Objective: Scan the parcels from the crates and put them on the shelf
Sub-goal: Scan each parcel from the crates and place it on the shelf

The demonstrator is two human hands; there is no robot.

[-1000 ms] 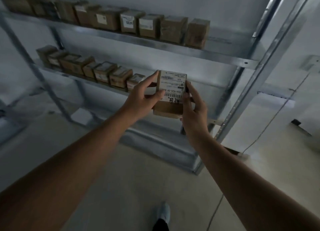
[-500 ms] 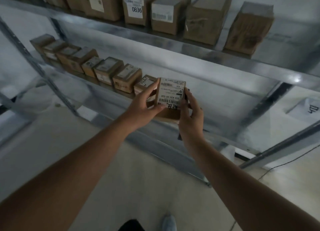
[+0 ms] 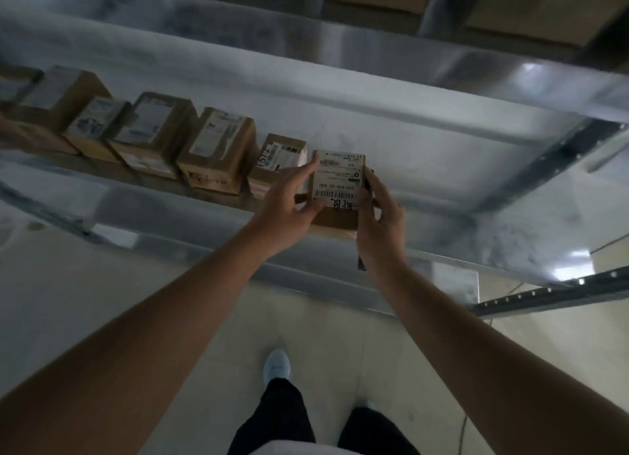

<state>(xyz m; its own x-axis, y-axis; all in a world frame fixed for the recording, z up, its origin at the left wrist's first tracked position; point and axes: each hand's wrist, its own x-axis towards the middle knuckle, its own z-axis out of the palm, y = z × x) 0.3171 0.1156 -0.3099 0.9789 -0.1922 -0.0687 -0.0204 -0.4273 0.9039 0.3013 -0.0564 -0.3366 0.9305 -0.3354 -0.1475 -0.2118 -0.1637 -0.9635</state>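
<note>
While both hands, left hand [image 3: 289, 202] and right hand [image 3: 379, 216], clasp the parcel [image 3: 338, 182], shelving step; next: set it down on shelf [image 3: 425, 168] beside left-hand neighbour parcel [image 3: 277, 163].

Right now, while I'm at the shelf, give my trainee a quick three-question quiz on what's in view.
1. True or false: both the left hand and the right hand hold the parcel.
2. Multiple choice: where is the parcel going in the row of parcels on the shelf? A) at its right end B) at its left end C) on top of the row
3. Fill in: the label facing the camera carries printed barcodes and a handwritten mark near its ____ edge.

Key: 1 true; 2 A; 3 lower
</note>
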